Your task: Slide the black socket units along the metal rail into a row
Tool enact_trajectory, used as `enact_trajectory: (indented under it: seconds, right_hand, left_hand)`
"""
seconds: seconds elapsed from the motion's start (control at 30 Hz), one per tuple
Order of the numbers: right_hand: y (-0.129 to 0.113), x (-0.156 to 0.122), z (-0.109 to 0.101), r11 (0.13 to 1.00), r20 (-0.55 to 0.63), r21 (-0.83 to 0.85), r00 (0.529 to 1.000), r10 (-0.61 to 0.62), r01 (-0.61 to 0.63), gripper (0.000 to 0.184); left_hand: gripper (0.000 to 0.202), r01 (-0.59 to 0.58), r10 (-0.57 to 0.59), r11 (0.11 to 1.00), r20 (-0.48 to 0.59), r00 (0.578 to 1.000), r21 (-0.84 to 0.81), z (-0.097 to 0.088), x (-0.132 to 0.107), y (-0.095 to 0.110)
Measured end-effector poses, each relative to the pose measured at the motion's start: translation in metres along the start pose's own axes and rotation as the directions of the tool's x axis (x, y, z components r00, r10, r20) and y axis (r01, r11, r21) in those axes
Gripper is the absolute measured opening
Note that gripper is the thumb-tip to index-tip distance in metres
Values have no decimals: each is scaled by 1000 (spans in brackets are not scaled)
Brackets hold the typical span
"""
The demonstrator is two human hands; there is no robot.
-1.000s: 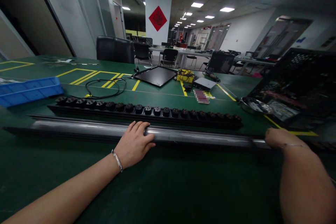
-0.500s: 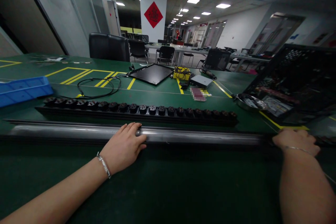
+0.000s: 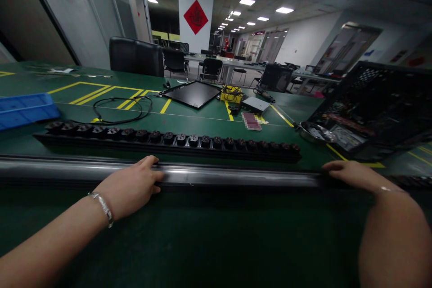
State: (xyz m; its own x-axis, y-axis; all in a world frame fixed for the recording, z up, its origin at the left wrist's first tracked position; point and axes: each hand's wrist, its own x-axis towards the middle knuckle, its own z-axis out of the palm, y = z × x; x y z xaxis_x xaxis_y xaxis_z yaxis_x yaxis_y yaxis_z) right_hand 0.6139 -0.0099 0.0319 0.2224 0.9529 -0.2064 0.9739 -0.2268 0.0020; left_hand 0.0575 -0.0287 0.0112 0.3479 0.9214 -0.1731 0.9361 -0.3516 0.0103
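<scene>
A long, dark, shiny metal profile [image 3: 229,176] lies across the green table in front of me, its left end outside the view. My left hand [image 3: 131,186] is closed over the profile left of centre, with fingers over the far edge and thumb on top. At its right end my right hand [image 3: 351,174] has its fingers bent around the dark end; part of that grip is hidden. Just beyond, parallel to the profile, sits a long black strip of power sockets [image 3: 175,141], with a row of socket modules facing up.
A blue plastic tray [image 3: 27,110] is at the left, near a looped black cable [image 3: 123,110]. Farther back are a dark flat panel [image 3: 192,93], a yellow box [image 3: 231,93] and a grey box [image 3: 256,105]. At right stand a metal bowl [image 3: 317,132] and an open computer case [image 3: 381,108].
Both hands and the metal profile have slid to the left, and the profile's left end has left the view. The socket strip shifts only slightly in the picture as the camera moves.
</scene>
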Motion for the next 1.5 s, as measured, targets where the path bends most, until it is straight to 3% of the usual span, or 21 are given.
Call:
enact_trajectory:
  seconds: [0.1,0.23,0.3,0.43,0.53,0.63,0.7,0.8,0.9,0.97,1.17,1.3,1.5]
  right_hand:
    - [-27,-10,-10,987,200,109,970,-139,119,52]
    - [-88,-24,-10,973,330,82,915,-231,216,81]
    - [-121,-28,-5,967,350,-26,909,-228,252,84]
    - [-164,-34,7,897,270,-244,914,-303,369,68]
    - [-172,-36,9,867,247,-276,902,-353,415,57]
    - [-172,-38,8,860,236,-283,900,-366,424,53]
    - [-175,-40,9,852,224,-291,896,-382,436,52]
    - [-184,-46,10,838,201,-285,884,-423,466,53]
    - [-198,-53,13,822,161,-258,862,-482,508,54]
    - [-208,-57,15,811,126,-232,843,-522,537,56]
    - [-224,-65,19,811,71,-157,825,-560,564,66]
    - [-225,-65,23,819,48,-103,825,-563,565,71]
    - [-234,-65,44,813,-83,-6,809,-581,583,74]
  left_hand:
    - [27,24,-25,999,38,999,23,-2,-1,-10]
    - [27,57,-60,997,65,996,45,-1,-3,-27]
    - [27,71,-74,996,47,996,56,1,-4,-37]
    - [29,93,-90,987,-29,996,133,7,-8,-60]
    - [28,86,-76,979,-59,995,187,10,-13,-71]
    - [30,55,-22,970,-140,990,235,10,-17,-63]
    - [40,6,52,972,-235,971,237,9,-16,-44]
    - [49,-170,233,966,-373,898,194,10,-11,-2]
    - [53,-279,326,945,-419,847,170,18,-3,31]
    - [57,-306,351,936,-424,835,172,27,3,41]
    - [58,-280,326,945,-420,847,167,45,14,41]
    - [53,-281,316,949,-402,860,144,43,18,36]
    - [62,-236,252,968,-408,878,89,36,20,21]
